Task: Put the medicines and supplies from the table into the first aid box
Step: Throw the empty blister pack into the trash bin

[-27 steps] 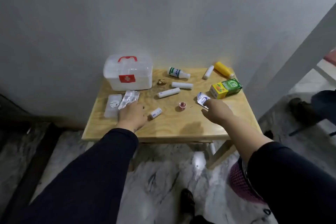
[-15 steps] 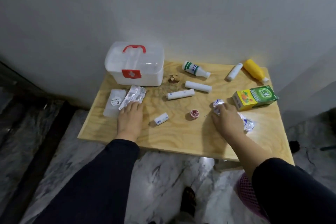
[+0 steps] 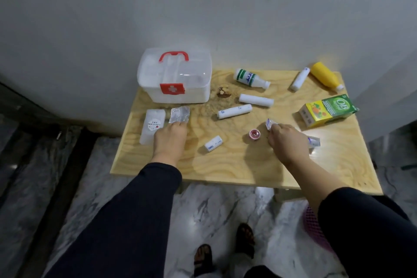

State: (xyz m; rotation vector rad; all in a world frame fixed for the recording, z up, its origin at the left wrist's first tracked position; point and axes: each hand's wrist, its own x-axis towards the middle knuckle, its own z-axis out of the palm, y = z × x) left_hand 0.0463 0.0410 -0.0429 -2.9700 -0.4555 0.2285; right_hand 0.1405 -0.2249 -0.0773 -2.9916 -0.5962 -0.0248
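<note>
first aid box (image 3: 178,88), translucent white with red handle, lid closed, at upper left of the wooden table (image 3: 225,165). supplies lying loose over the tabletop: foil blister pack (image 3: 179,114) and flat white packet (image 3: 153,123) just below the box; gauze rolls (image 3: 234,111) at centre; small red-capped jar (image 3: 254,135); green-and-yellow carton (image 3: 328,110) and yellow bottle (image 3: 325,75) at right. left hand (image 3: 170,140) flat, fingertips touching the blister pack's near edge, not closed on it. right hand (image 3: 286,142) pinching a crinkled clear wrapper (image 3: 313,141) at centre right.
</note>
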